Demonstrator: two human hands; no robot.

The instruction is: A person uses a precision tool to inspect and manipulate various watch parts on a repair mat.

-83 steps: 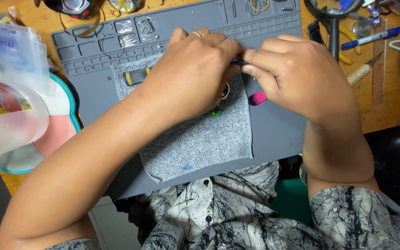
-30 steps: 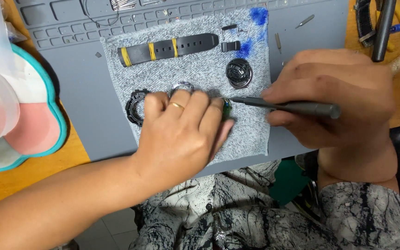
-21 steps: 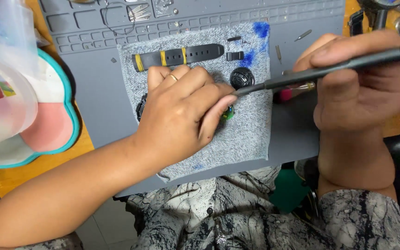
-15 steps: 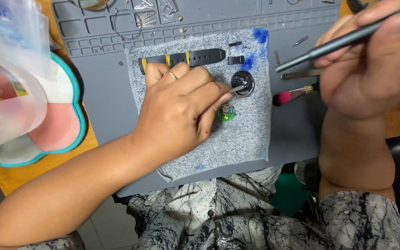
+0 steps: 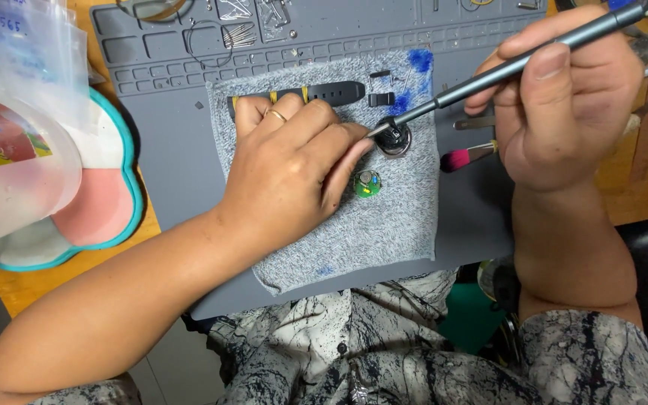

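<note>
Clearly the right hand [image 5: 564, 105] gripped a grey screwdriver [image 5: 519, 66], tip on the round watch case [image 5: 394, 139] mid-cloth; the left hand [image 5: 294, 165] pressed beside it, grasping nothing. A slip might have scratched it.

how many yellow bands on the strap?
3 on the strap: one at its left end, two mid-strap above the left hand. The hand may hide more.
</note>
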